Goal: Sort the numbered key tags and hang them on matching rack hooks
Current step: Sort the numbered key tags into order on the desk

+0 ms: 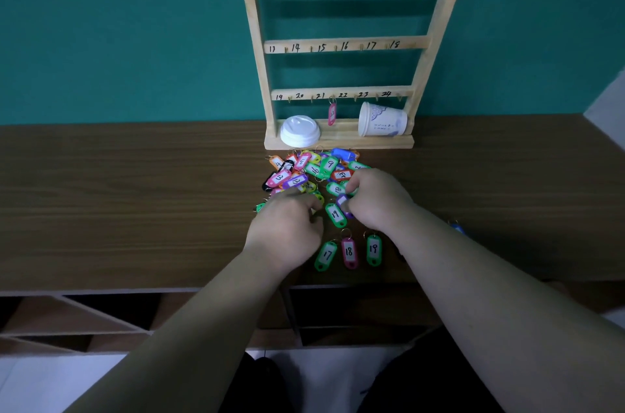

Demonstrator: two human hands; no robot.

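On rack base (338, 143), white lid (299, 131), tipped cup (382, 119)

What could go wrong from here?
1. The row of 17, 18, 19 lies between the forearms, close to the wrists; the left hand or right hand, which seems to pinch a purple tag, could scatter it.
2. A blue tag lies apart beside the right forearm; it may get brushed away or forgotten.
3. Tags in the pile overlap, so rings may snag and drag extras.
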